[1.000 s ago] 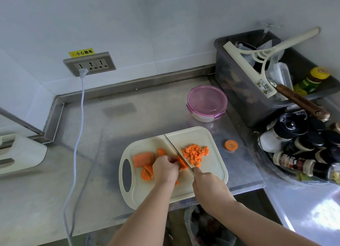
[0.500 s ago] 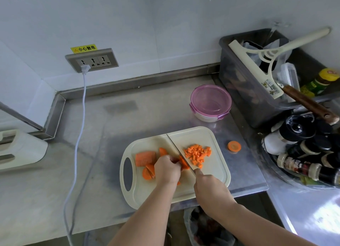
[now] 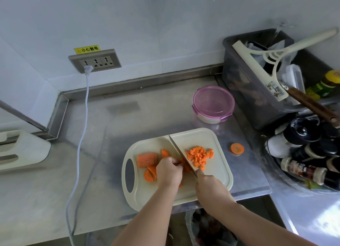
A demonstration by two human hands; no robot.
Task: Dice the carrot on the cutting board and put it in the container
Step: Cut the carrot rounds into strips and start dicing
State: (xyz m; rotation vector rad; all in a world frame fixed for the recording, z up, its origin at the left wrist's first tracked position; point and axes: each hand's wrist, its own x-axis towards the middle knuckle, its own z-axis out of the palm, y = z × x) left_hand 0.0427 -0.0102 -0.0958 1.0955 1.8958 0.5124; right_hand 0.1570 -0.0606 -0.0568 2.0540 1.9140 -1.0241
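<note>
Head camera view: a person diced carrot at a stainless-steel counter (image 3: 119, 126). The left hand (image 3: 169, 172), fingers curled with knuckles forward, held down a sliver of orange carrot (image 3: 186, 166) on the cream plastic cutting board (image 3: 218, 174). The right hand (image 3: 211, 188) was wrapped around the handle of a broad-bladed kitchen knife (image 3: 179, 150). Its blade lay diagonally across the board, edge against the held piece. A small heap of diced carrot cubes (image 3: 199, 156) sat just right of the blade. A thick uncut carrot chunk (image 3: 147, 159) and several halved carrot slices (image 3: 150, 173) waited on the board's left side, beside the handle slot. One stray carrot round (image 3: 237, 148) lay on the counter off the board's right edge. The round container with a translucent pink lid (image 3: 213, 103) stood behind the board, apart from it, and the lid appeared to be on. The work looked to be mid-dicing, with a good share of the carrot uncut and nothing transferred. The next stroke seemed to call for tucking the left fingertips back from the edge while feeding the piece forward. Later, the lid would need removing before the cubes were moved.
</note>
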